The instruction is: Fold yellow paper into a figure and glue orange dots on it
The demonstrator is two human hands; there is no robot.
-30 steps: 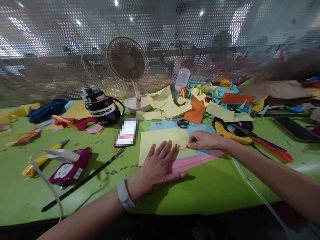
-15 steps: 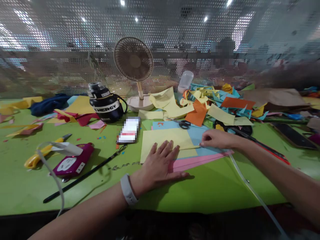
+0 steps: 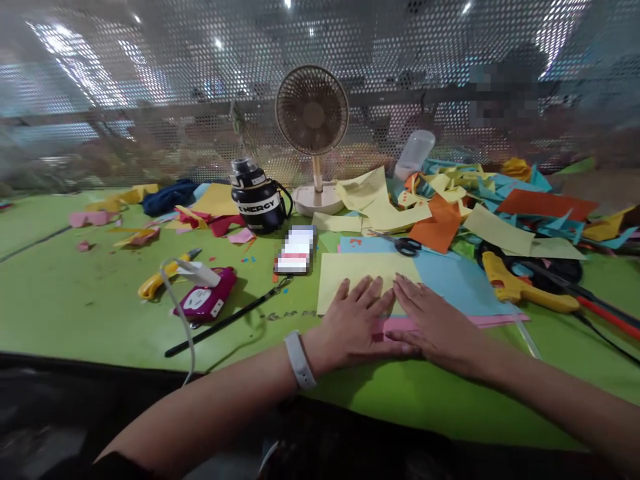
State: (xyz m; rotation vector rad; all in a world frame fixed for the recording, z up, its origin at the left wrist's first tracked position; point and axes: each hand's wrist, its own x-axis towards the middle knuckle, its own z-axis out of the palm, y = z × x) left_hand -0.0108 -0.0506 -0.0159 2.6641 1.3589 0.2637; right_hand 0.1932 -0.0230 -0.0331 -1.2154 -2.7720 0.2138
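Note:
A pale yellow sheet of paper (image 3: 367,267) lies on a blue sheet (image 3: 460,287), with pink paper (image 3: 493,320) showing beneath. My left hand (image 3: 353,320), a white band at its wrist, rests flat on the yellow sheet with its fingers spread. My right hand (image 3: 435,323) lies flat beside it, fingertips on the yellow sheet and palm over the blue and pink edges. The two hands meet near the thumbs. Under them, the near edge of the yellow sheet is hidden. Dark-handled scissors (image 3: 407,245) lie at the far edge of the stack.
A phone (image 3: 296,250), a black bottle (image 3: 257,200) and a fan (image 3: 313,113) stand beyond my hands. To the left are a yellow cutter (image 3: 163,280) and a magenta power bank (image 3: 207,297). A yellow glue gun (image 3: 525,287) lies right; paper scraps (image 3: 440,220) heap behind.
My right hand has gone from pinching the yellow paper's right side to lying flat beside my left hand. My left hand stays on the sheet. The view has turned rightward-to-left, shifting everything right.

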